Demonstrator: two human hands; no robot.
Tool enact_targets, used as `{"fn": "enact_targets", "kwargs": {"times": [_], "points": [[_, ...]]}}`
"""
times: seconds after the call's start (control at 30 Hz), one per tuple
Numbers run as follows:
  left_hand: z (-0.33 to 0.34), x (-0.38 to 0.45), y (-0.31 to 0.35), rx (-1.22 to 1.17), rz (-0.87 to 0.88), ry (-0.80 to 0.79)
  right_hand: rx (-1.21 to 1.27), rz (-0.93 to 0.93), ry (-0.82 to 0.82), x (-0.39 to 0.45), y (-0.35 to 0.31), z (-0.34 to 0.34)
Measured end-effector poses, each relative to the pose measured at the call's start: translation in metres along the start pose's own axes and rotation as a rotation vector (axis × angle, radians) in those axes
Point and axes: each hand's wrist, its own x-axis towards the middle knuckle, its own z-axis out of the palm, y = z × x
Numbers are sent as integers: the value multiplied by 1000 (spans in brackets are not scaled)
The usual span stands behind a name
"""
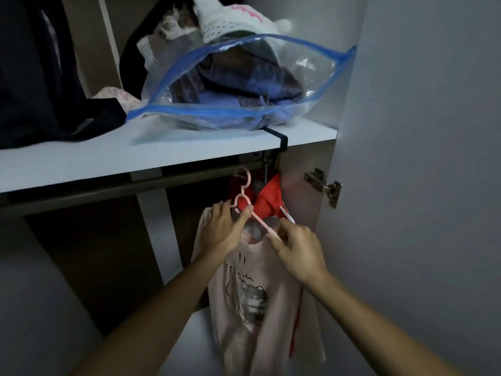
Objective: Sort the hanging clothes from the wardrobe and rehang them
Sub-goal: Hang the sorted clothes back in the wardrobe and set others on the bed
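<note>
A pale pink shirt (252,302) with a cat print hangs on a pink plastic hanger (244,194), whose hook sits at the dark wardrobe rail (108,189). My left hand (222,229) grips the hanger's neck and the shirt's left shoulder. My right hand (298,248) pinches the hanger's right arm at the shirt's collar. Behind the pink shirt hangs a red garment (271,196) with a white tag.
A white shelf (81,161) above the rail carries a clear zip bag (233,85) of folded blue clothes, a white knit hat (238,17) and a dark bag (40,77). The open wardrobe door (420,158) with its hinge (324,187) stands close on the right.
</note>
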Motion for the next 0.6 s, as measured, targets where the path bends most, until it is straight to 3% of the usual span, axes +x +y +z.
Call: {"fn": "enact_targets", "kwargs": {"times": [0.3,0.6], "points": [[13,55,3,2,25,-30,-158,-110,157,44,11,32],[33,90,5,72,-24,-127,-272,-94,186,76,24,49]]}}
